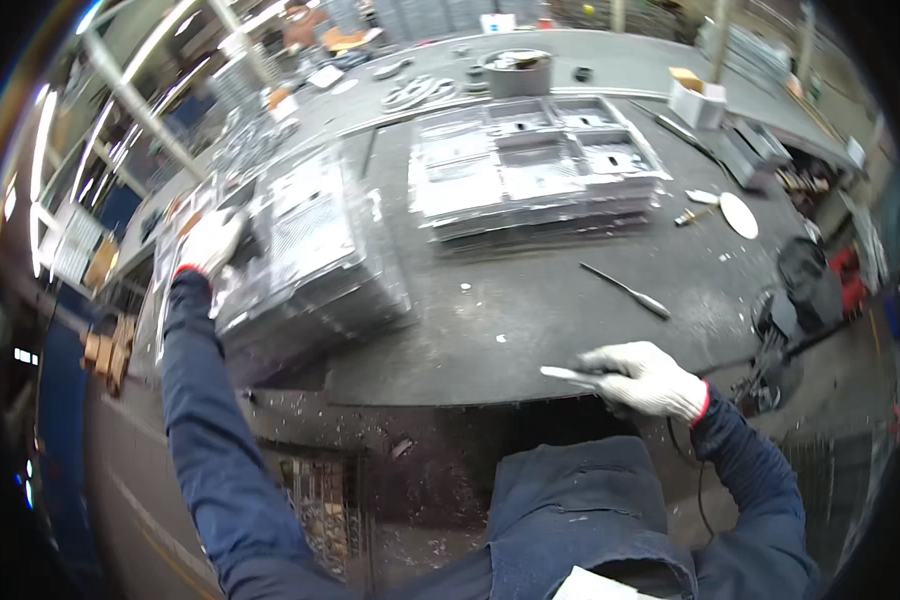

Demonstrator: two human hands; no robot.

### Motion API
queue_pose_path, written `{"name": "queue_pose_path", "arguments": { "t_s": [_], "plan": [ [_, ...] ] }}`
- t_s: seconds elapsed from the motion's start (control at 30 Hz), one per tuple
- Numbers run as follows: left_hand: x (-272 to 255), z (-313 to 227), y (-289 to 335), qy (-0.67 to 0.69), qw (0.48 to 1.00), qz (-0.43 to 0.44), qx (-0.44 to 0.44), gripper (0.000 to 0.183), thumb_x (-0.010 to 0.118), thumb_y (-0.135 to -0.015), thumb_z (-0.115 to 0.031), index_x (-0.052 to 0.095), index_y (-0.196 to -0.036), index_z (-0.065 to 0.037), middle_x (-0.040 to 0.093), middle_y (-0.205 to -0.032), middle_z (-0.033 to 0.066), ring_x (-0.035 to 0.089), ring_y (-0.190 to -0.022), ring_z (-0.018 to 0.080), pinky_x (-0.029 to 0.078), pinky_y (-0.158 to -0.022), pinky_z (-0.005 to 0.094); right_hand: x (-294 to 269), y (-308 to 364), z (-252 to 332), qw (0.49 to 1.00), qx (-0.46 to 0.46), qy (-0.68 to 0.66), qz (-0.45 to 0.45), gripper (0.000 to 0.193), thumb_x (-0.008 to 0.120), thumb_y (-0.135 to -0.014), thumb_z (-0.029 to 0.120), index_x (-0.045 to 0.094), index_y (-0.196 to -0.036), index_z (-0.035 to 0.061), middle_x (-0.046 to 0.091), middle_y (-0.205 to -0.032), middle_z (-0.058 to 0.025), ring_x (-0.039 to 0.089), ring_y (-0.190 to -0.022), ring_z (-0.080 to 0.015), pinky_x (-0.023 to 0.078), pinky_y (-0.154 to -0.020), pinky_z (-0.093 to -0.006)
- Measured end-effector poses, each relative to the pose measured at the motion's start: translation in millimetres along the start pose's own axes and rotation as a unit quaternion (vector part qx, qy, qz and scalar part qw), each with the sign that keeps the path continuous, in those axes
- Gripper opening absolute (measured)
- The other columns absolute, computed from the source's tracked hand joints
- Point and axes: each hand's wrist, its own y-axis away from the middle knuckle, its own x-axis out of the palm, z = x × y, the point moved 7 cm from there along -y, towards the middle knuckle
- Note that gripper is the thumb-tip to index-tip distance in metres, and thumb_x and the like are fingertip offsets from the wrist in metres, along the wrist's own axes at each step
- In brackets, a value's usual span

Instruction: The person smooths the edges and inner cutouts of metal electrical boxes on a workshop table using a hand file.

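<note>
My left hand, in a white glove with a red cuff, reaches over the left stack of shiny rectangular metal panels. It rests at the stack's left side; its fingers are blurred, and I cannot tell whether they grip anything. My right hand, gloved the same way, is above the table's near edge. Its fingers are closed around a thin pale tool that juts out to the left; the rest of it is hidden in the glove. Closest to this hand on the tabletop lies a slim tool with a grey handle.
A second stack of compartmented metal panels stands at the table's middle back. Behind it are a round grey container and curved parts. At right lie a white oval piece, a long dark tool and a metal box.
</note>
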Motion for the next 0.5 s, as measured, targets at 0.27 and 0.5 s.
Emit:
{"name": "queue_pose_path", "arguments": {
  "t_s": [0.27, 0.5],
  "plan": [
    [-67.9, -327.3, 6.1, 0.141, 0.964, -0.126, 0.187, 0.054, 0.074, -0.102, -0.038, 0.070, -0.141, -0.001, 0.078, -0.128, 0.0215, 0.075, -0.121, 0.0325, 0.057, -0.104, 0.0411, -60.6, 4.4, -14.6, 0.873, -0.238, 0.337, -0.261, 0.045, 0.073, -0.101, 0.012, 0.069, -0.144, 0.0007, 0.077, -0.134, -0.0209, 0.077, -0.119, -0.0355, 0.062, -0.102, -0.0412],
    [66.7, -488.9, -126.7, 0.118, 0.954, -0.066, 0.267, 0.051, 0.069, -0.097, -0.046, 0.081, -0.123, -0.003, 0.080, -0.121, 0.0207, 0.076, -0.117, 0.0371, 0.056, -0.104, 0.0434, -30.0, -16.8, -13.8, 0.833, -0.288, 0.402, -0.247, 0.054, 0.078, -0.091, 0.010, 0.066, -0.143, 0.0106, 0.070, -0.086, -0.0148, 0.070, -0.077, -0.0387, 0.056, -0.067, -0.0518]
  ]
}}
